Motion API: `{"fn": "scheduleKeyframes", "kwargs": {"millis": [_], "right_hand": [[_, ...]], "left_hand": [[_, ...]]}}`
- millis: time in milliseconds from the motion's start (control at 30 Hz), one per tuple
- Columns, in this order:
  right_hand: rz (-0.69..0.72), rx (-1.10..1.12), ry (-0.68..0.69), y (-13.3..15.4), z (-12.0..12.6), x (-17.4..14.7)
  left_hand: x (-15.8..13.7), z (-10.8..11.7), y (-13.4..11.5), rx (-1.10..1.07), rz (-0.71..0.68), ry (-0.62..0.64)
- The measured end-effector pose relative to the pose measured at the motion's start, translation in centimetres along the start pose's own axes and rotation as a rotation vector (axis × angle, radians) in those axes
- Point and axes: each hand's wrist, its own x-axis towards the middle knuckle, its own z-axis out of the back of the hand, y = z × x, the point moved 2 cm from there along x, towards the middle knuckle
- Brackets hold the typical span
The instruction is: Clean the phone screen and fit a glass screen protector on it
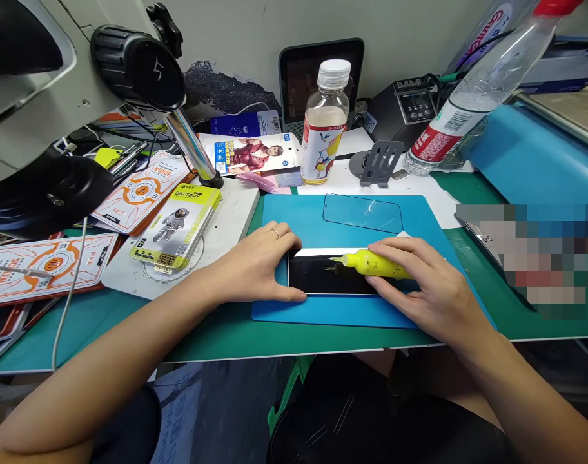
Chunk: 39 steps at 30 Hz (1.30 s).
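One bare left hand [262,267], wearing a thin ring, holds a glossy black rectangular phone [333,283] by its nine o'clock end, thumb at the near edge and fingers around the far corner. From three o'clock, the bare right hand [422,283] grips a small yellow squeeze bottle [374,264] between thumb and fingers, its fine nozzle pointing toward nine over the black face; whether the tip touches cannot be told. The phone lies on a flat blue rectangular mat [333,312]. At one o'clock from it rests a transparent, black-rimmed glass sheet [364,214]; at twelve stands a clear plastic bottle with a white cap [325,135]; between nine and ten lies a yellow-edged battery package [178,222].
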Motion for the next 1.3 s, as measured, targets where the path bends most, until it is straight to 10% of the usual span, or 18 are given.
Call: {"fn": "scheduleKeyframes", "kwargs": {"millis": [1300], "right_hand": [[0.092, 0.047, -0.003, 0.22, 0.06, 0.07]], "left_hand": [[-0.06, -0.08, 0.10, 0.006, -0.007, 0.003]]}}
